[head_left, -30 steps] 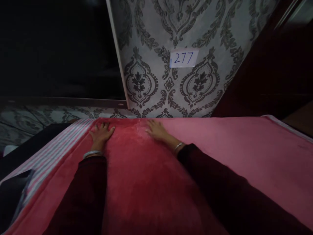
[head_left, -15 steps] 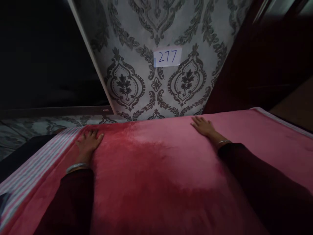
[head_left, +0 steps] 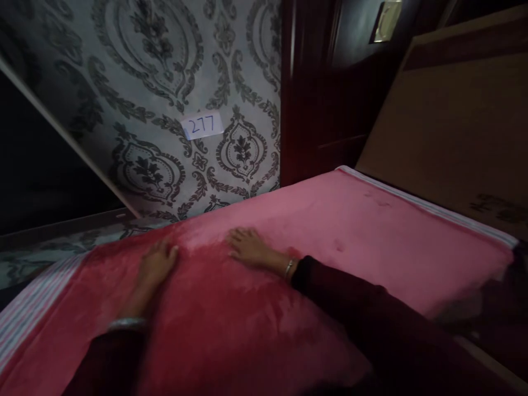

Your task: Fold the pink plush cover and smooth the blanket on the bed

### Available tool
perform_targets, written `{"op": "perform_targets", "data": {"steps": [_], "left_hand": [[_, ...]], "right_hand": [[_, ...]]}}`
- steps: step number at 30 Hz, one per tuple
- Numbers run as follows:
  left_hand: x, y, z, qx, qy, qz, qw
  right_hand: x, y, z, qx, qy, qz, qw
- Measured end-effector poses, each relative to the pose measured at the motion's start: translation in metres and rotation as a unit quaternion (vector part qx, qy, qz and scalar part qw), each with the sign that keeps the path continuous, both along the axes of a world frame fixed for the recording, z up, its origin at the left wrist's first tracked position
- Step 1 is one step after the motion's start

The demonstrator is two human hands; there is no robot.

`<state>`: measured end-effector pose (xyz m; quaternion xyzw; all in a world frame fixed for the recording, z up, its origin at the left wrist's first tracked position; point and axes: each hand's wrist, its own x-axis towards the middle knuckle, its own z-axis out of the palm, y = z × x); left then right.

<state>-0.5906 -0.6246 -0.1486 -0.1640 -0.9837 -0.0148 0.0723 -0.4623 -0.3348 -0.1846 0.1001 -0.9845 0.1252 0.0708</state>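
Note:
A plush blanket, red on the left and pink on the right, lies spread over a flat surface in front of me. My left hand rests on its red part near the far edge, fingers stretched forward and slightly blurred. Palm down, my right hand lies on the blanket where red meets pink, its fingers spread. Neither hand grips the cloth. A striped border shows along the blanket's left side, and a pale striped edge runs down its right side.
Behind the blanket stands a patterned wall with a paper label reading 277. A dark screen is at the left. On the right are a dark red door with a metal plate and a large cardboard box.
The view has turned to the right, bringing more of the door and the cardboard into sight. My right hand has come closer to my left hand across the blanket.

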Motion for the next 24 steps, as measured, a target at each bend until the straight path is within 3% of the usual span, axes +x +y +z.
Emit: {"op": "perform_targets", "data": {"steps": [2,3,5,7,10,13,16,18,19,20,22,24], "left_hand": [[0.033,0.037,-0.010,-0.043,-0.046,-0.022,0.998],[0.047,0.047,-0.016,-0.055,-0.053,-0.026,0.997],[0.063,0.056,-0.026,-0.065,-0.056,-0.024,0.996],[0.067,0.053,-0.032,-0.062,-0.054,-0.018,0.996],[0.063,0.047,-0.034,-0.054,-0.050,-0.017,0.997],[0.060,0.047,-0.033,-0.051,-0.043,-0.018,0.998],[0.062,0.050,-0.031,-0.060,-0.039,-0.021,0.997],[0.063,0.051,-0.029,-0.066,-0.038,-0.020,0.997],[0.063,0.052,-0.028,-0.067,-0.038,-0.020,0.997],[0.062,0.052,-0.027,-0.068,-0.040,-0.020,0.997],[0.062,0.053,-0.025,-0.065,-0.040,-0.022,0.997],[0.061,0.053,-0.023,-0.061,-0.039,-0.025,0.997]], "right_hand": [[-0.001,-0.005,0.001,-0.003,-0.003,0.012,1.000],[-0.001,0.004,0.002,-0.001,-0.007,0.000,1.000],[0.004,0.047,0.006,0.010,-0.019,-0.055,0.998],[0.019,0.110,0.009,0.026,-0.047,-0.157,0.986],[0.074,0.216,0.005,0.041,-0.093,-0.364,0.926],[0.156,0.304,-0.011,0.004,-0.070,-0.506,0.860],[0.222,0.348,-0.023,-0.027,-0.017,-0.640,0.768],[0.236,0.345,-0.022,-0.035,-0.001,-0.673,0.739],[0.234,0.333,-0.019,-0.033,0.002,-0.659,0.751],[0.225,0.315,-0.016,-0.024,0.001,-0.624,0.781],[0.199,0.269,-0.013,0.020,0.012,-0.480,0.877],[0.171,0.224,-0.014,0.048,-0.002,-0.326,0.944]]}}
